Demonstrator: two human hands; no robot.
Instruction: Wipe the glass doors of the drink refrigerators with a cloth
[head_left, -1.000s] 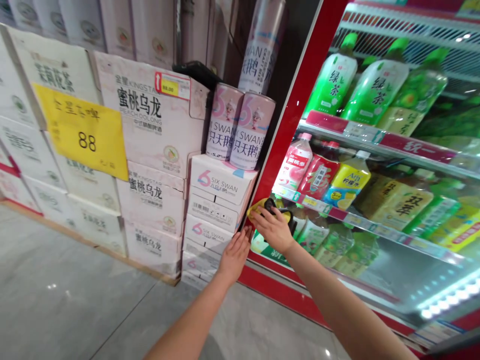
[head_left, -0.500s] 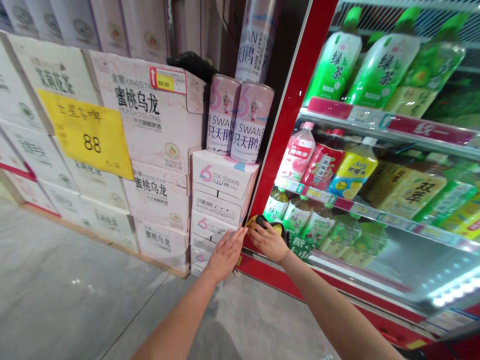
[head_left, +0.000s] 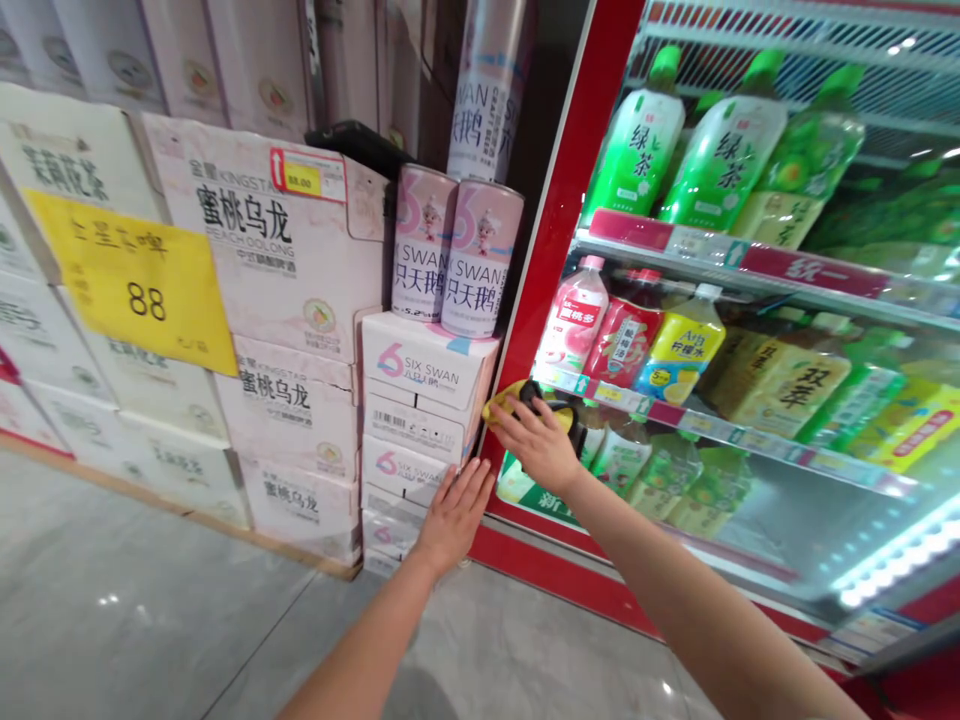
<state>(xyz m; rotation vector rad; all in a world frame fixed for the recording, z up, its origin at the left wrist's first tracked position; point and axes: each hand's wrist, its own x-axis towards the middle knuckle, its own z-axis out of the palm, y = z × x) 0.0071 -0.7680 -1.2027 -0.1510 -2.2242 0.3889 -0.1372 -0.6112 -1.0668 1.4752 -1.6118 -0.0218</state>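
Observation:
My right hand (head_left: 538, 448) lies over a yellow-and-black pad (head_left: 501, 402) at the left edge of the drinks fridge's glass, beside its red frame (head_left: 537, 270). Its fingers press on the pad, whose exact kind I cannot make out; part of it is hidden under the hand. Lower and to the left, my left hand (head_left: 452, 515) is open with fingers stretched out. It rests at the edge between the white SIX SWAN cartons (head_left: 420, 375) and the red frame, holding nothing. Behind the glass, bottled drinks (head_left: 574, 315) stand on shelves.
Two pink-and-white cans (head_left: 480, 260) stand on top of the SIX SWAN cartons. Stacked peach oolong boxes (head_left: 300, 250) fill the left, with a yellow price sign (head_left: 139, 285) on the front. A black flat object (head_left: 360, 148) lies on one box. Below is grey floor (head_left: 187, 600).
My right hand and the pad have moved up along the fridge's left edge. My left hand stays low, so the hands are now apart. The view has shifted slightly right.

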